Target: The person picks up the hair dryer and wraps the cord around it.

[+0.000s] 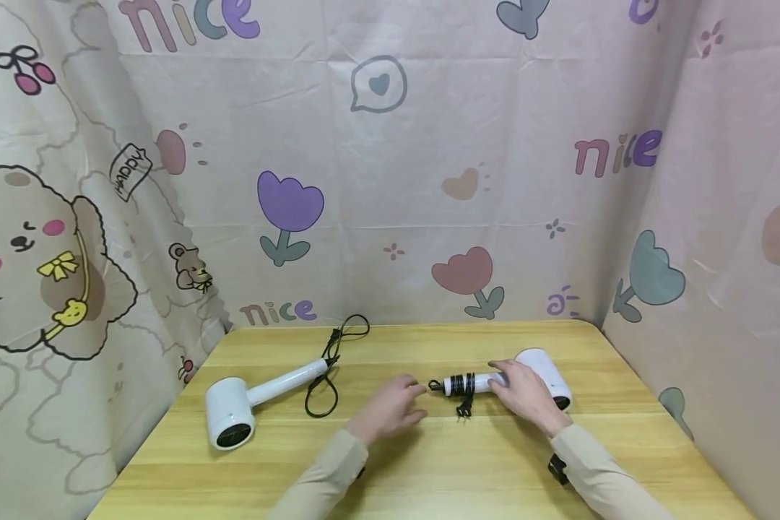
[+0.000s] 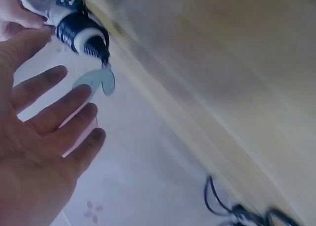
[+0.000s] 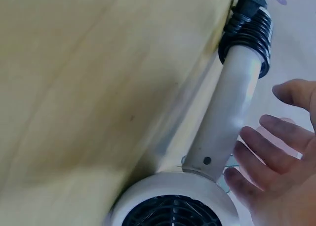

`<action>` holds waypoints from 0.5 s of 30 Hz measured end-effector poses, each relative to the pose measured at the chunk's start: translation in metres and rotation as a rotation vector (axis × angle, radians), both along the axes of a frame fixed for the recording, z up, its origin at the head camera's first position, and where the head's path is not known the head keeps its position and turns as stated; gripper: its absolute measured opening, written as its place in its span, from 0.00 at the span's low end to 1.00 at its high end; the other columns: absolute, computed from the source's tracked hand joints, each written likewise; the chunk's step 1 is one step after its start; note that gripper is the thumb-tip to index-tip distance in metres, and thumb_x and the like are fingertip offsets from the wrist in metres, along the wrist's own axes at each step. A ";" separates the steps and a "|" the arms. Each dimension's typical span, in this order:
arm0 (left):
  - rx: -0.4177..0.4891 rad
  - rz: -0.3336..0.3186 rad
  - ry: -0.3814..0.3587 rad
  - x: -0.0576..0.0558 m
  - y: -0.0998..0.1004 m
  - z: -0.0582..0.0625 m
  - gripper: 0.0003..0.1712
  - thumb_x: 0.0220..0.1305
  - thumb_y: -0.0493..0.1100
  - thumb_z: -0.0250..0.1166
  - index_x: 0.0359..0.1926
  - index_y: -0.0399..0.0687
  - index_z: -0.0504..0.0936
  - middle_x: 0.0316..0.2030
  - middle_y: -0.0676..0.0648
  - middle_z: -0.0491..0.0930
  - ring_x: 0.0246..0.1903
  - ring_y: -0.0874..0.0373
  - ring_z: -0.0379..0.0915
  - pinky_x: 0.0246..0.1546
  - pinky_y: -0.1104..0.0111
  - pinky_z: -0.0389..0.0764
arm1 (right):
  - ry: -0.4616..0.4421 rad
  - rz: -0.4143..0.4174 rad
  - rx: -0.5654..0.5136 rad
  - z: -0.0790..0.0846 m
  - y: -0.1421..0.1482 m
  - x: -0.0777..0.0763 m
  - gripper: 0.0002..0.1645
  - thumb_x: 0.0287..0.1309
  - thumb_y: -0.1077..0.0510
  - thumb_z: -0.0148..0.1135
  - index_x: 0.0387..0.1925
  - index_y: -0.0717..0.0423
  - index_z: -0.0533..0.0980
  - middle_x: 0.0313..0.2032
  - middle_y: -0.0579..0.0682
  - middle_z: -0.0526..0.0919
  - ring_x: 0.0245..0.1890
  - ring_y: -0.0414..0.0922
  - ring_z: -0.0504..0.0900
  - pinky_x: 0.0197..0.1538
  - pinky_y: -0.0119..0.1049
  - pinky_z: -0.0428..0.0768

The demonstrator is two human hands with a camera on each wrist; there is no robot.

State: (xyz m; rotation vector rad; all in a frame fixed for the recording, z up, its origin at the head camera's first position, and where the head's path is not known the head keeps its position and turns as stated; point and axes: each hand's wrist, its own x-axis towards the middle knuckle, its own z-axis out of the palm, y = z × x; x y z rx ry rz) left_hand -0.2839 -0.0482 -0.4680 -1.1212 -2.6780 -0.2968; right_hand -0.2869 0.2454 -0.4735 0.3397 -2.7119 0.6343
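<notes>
A white hair dryer (image 1: 544, 370) lies on the right side of the table, its handle pointing left. Its black cord (image 1: 456, 386) is wound in a coil round the handle's end, with the plug (image 1: 464, 410) hanging beside it. My right hand (image 1: 526, 391) is at the handle near the dryer's head; in the right wrist view its fingers (image 3: 269, 149) lie loosely beside the handle, not curled round it. My left hand (image 1: 390, 409) is left of the cord end, fingers spread and holding nothing. A second white hair dryer (image 1: 229, 412) lies at the left.
The left dryer's black cord (image 1: 321, 416) is unwound and loops toward the back edge of the wooden table (image 1: 396, 469). A printed curtain (image 1: 377, 180) hangs behind the table and along both sides.
</notes>
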 end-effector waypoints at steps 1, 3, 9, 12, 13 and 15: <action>0.015 0.003 0.007 0.001 -0.007 0.002 0.26 0.62 0.50 0.67 0.58 0.43 0.78 0.52 0.44 0.80 0.51 0.52 0.76 0.56 0.61 0.79 | 0.000 0.018 -0.004 0.000 -0.001 0.000 0.26 0.60 0.54 0.64 0.58 0.61 0.76 0.53 0.62 0.81 0.53 0.60 0.80 0.57 0.59 0.77; 0.037 0.021 0.027 0.003 -0.022 0.005 0.26 0.62 0.49 0.68 0.58 0.42 0.77 0.52 0.43 0.80 0.51 0.51 0.77 0.56 0.60 0.79 | 0.011 0.054 -0.010 0.000 -0.002 0.000 0.27 0.60 0.56 0.64 0.59 0.63 0.75 0.54 0.63 0.81 0.54 0.60 0.79 0.58 0.58 0.76; 0.088 0.124 0.087 0.004 -0.060 0.014 0.25 0.62 0.50 0.68 0.57 0.44 0.79 0.52 0.43 0.81 0.52 0.49 0.77 0.55 0.56 0.79 | 0.042 0.108 -0.019 0.000 -0.002 0.001 0.27 0.60 0.60 0.64 0.59 0.65 0.73 0.54 0.64 0.81 0.54 0.60 0.80 0.58 0.58 0.76; 0.106 0.140 0.126 0.005 -0.074 0.015 0.24 0.61 0.50 0.69 0.55 0.43 0.80 0.50 0.43 0.82 0.50 0.48 0.78 0.54 0.56 0.80 | 0.041 0.069 -0.025 0.001 -0.002 0.003 0.27 0.60 0.58 0.64 0.60 0.64 0.73 0.54 0.64 0.80 0.53 0.61 0.80 0.58 0.58 0.76; 0.113 0.138 0.139 0.006 -0.077 0.015 0.24 0.61 0.49 0.69 0.54 0.42 0.80 0.49 0.43 0.82 0.49 0.48 0.79 0.53 0.56 0.80 | 0.040 0.050 -0.028 0.002 -0.003 0.003 0.27 0.60 0.58 0.64 0.60 0.64 0.73 0.54 0.64 0.80 0.53 0.61 0.80 0.57 0.58 0.77; 0.124 0.138 0.164 0.007 -0.084 0.014 0.24 0.60 0.49 0.70 0.53 0.41 0.80 0.48 0.43 0.82 0.49 0.48 0.79 0.53 0.55 0.80 | 0.037 0.011 -0.033 0.003 -0.003 0.004 0.28 0.60 0.56 0.63 0.60 0.63 0.73 0.54 0.65 0.80 0.52 0.62 0.80 0.55 0.59 0.77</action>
